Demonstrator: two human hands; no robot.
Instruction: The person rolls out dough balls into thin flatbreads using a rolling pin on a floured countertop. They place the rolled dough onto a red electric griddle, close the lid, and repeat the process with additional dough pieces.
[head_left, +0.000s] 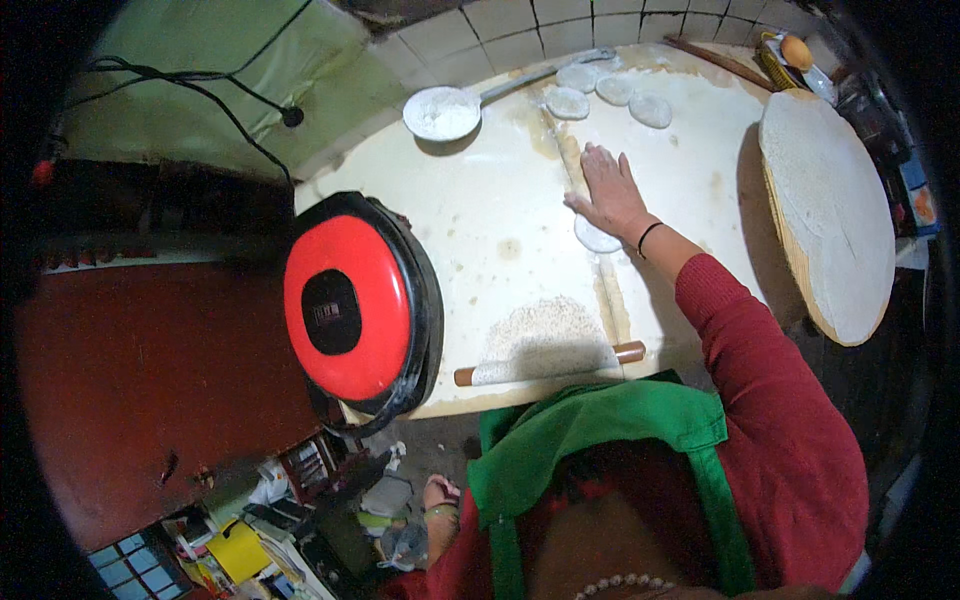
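Note:
My right hand (611, 186) lies palm down near the far middle of the pale work surface, thumb apart from the fingers, at the upper edge of a flat dough round (598, 236). Farther off are several small floured dough rounds (568, 103). Near the front edge, a speckled dough sheet (544, 330) is partly wrapped around a wooden rolling pin (630, 352). My left hand (441, 491) hangs low, off the surface, beside my green apron; its fingers are too small and unclear to read. A ladle-like scoop of flour (442, 114) rests at the back left.
A red and black electric griddle (346, 307) stands at the left edge. At the right, a large floured round (832, 217) on a woven-edged base juts past the surface. A thin wooden stick (720, 64) and an egg (796, 53) are at the back right, before the tiled wall.

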